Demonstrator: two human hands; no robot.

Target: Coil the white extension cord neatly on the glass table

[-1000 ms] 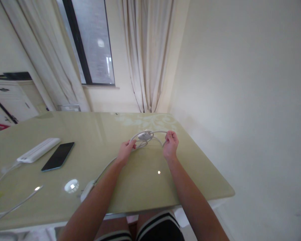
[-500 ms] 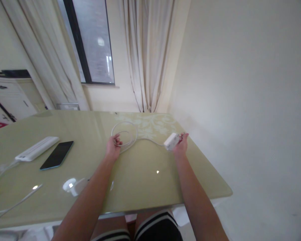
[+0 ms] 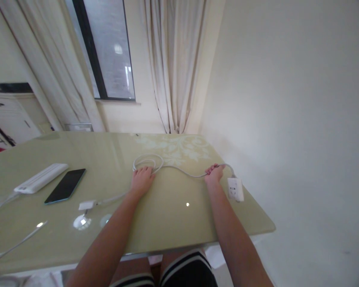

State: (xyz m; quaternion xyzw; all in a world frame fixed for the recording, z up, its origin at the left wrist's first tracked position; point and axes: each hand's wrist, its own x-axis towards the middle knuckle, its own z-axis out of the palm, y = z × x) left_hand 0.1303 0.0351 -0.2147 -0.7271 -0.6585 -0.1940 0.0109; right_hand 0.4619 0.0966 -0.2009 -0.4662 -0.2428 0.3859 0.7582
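Note:
A white cable (image 3: 184, 172) runs across the table between both hands. My left hand (image 3: 143, 181) lies palm down at the near edge of its loose coil (image 3: 148, 155), fingers flat over the cable. Closed around the cable is my right hand (image 3: 214, 173), near the right table edge. Just right of it, a white socket block (image 3: 235, 189) is at the cable's end with its outlet face showing. Whether the block touches the table is unclear. Left of my left forearm, a white plug (image 3: 87, 205) sits at the other cable end.
A dark-screened phone (image 3: 65, 186) and a long white power strip (image 3: 42, 178) lie on the table (image 3: 167, 215) at the left. Another white cable (image 3: 18, 242) is near the front left. A wall (image 3: 302, 119) stands beside the right table edge.
My left hand has lowered the coil to the table and flattened over it. My right hand has moved from the socket block to the cable, and the block now sits farther right.

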